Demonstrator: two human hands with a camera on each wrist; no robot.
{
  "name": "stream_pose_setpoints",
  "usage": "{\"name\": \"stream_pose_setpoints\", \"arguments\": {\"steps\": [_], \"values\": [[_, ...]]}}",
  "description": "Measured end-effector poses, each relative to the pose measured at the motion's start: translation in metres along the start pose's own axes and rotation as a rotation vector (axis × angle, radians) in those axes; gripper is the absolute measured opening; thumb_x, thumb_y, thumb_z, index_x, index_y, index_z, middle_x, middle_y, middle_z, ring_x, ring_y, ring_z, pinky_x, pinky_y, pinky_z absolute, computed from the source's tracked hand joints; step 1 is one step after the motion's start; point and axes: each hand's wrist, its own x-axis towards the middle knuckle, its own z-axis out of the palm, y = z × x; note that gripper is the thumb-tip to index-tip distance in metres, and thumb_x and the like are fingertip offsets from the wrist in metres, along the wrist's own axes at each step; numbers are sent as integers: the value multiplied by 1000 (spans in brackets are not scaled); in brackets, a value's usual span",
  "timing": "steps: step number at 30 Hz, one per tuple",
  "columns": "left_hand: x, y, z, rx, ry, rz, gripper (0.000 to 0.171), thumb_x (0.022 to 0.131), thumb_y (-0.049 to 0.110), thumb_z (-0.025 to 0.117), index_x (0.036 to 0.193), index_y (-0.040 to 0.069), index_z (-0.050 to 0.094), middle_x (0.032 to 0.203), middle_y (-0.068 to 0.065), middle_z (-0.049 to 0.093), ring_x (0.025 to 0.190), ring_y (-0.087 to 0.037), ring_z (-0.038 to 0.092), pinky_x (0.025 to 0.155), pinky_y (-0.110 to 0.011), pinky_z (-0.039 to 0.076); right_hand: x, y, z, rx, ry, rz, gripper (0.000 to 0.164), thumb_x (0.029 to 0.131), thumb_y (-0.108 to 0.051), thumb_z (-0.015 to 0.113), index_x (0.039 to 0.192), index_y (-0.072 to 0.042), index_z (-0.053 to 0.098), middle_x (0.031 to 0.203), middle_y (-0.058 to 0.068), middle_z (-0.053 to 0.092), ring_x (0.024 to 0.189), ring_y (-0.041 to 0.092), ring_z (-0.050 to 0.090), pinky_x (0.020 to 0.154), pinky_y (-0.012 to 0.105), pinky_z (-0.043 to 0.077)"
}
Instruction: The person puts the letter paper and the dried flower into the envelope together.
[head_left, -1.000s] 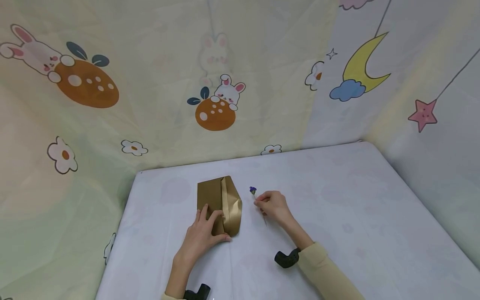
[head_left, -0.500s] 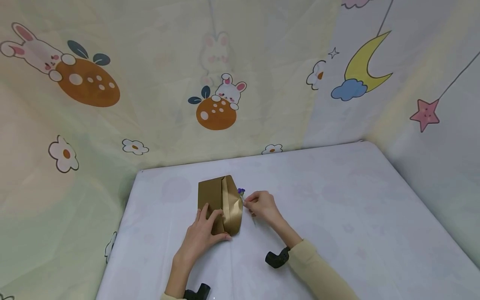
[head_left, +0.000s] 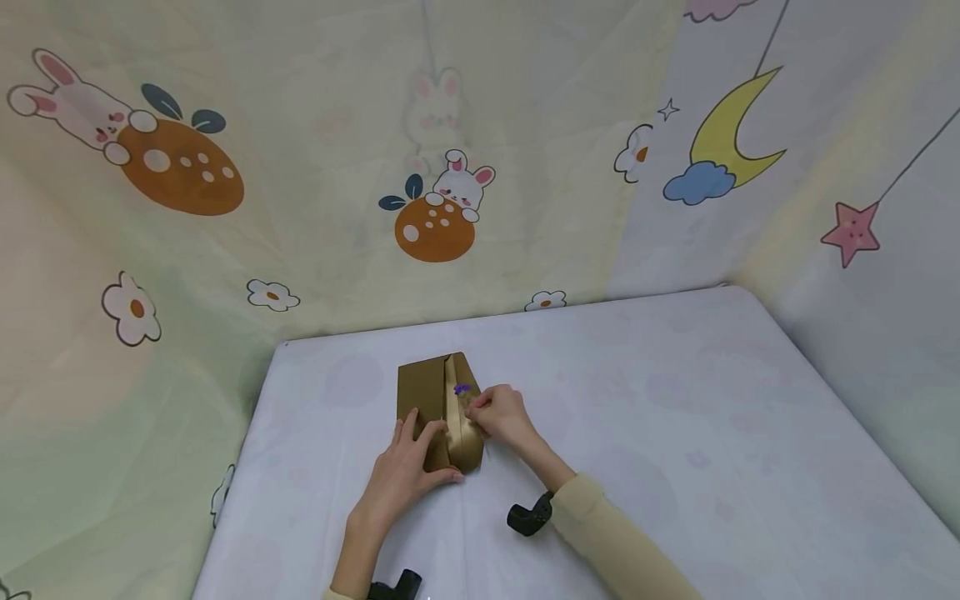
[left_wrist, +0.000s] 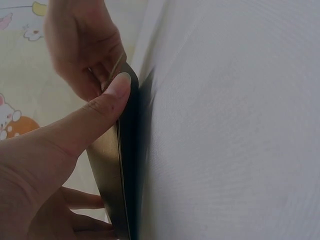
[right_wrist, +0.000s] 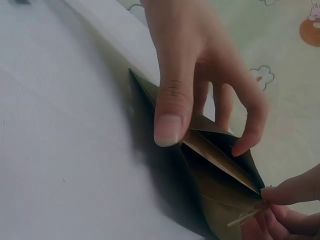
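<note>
A gold envelope (head_left: pixel 422 382) lies on the white-covered table, its flap folded open to the right. My left hand (head_left: pixel 401 467) grips its near part, thumb at the near edge. In the right wrist view, the left index finger (right_wrist: pixel 245 145) holds the mouth apart, and a pale sheet edge (right_wrist: pixel 220 160) shows inside. Over the flap, my right hand (head_left: pixel 507 419) pinches a small purple flower (head_left: pixel 462 389) by its thin stem. The bloom points away from me, near the envelope's mouth; loose stem ends (right_wrist: pixel 242 218) stick out below the fingertips in the right wrist view.
A white cloth (head_left: pixel 660 400) covers the table. Printed fabric walls (head_left: pixel 315 167) with rabbits, flowers and a moon rise behind and at both sides. Each wrist carries a black camera mount, such as the right one (head_left: pixel 529 515).
My right hand has carried the purple flower leftward, from the bare cloth beside the envelope to above its open flap. The left hand has stayed in place on the envelope.
</note>
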Motion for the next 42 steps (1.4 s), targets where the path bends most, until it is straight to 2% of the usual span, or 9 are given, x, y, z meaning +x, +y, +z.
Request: {"name": "stream_pose_setpoints", "arguments": {"steps": [5,15,23,27,34,37,42], "values": [[1,1,-1,5,-2,-3,72,76,56,85,134,26,57,157,-32,37,140,-61,39,84,-67,54,4,-2,8,-19,-7,-20,7,84,-4,73,78,-1,77,66,4,70,45,7,55,47,20,45],[-1,1,-2,1,3,7,72,75,55,85,134,25,56,156,-33,38,140,-61,39,83,-66,54,7,-3,20,1,-9,-7,10,86,-7,75,80,0,79,84,11,76,50,19,67,46,23,52],[0,-1,-2,9,-6,-3,73,76,56,85,135,27,54,157,-33,37,140,-62,38,82,-68,53,11,-6,30,33,-22,-30,13,86,-4,69,79,-2,79,79,10,75,50,23,70,46,24,53],[1,0,-2,3,-5,2,73,76,56,85,136,26,54,157,-33,36,140,-63,38,81,-69,53,12,-5,36,89,-25,-20,14,86,-1,65,83,1,79,83,11,75,52,25,71,48,27,56],[2,0,-1,-5,-5,1,72,76,55,85,135,28,54,158,-34,35,140,-64,37,81,-69,53,16,-4,44,166,-16,-31,9,86,1,69,89,5,76,77,13,73,52,23,70,49,30,57],[2,-1,-2,-4,-8,1,70,77,55,84,135,28,54,158,-34,35,140,-64,37,80,-68,54,16,-2,45,168,-16,-51,10,86,2,69,92,6,76,78,15,74,50,21,69,48,29,56],[2,-1,-2,-5,-21,-10,71,77,55,84,135,29,53,158,-34,34,141,-63,36,79,-69,53,17,1,48,124,-47,-93,18,89,4,66,104,9,76,93,19,76,48,20,66,47,25,53]]}}
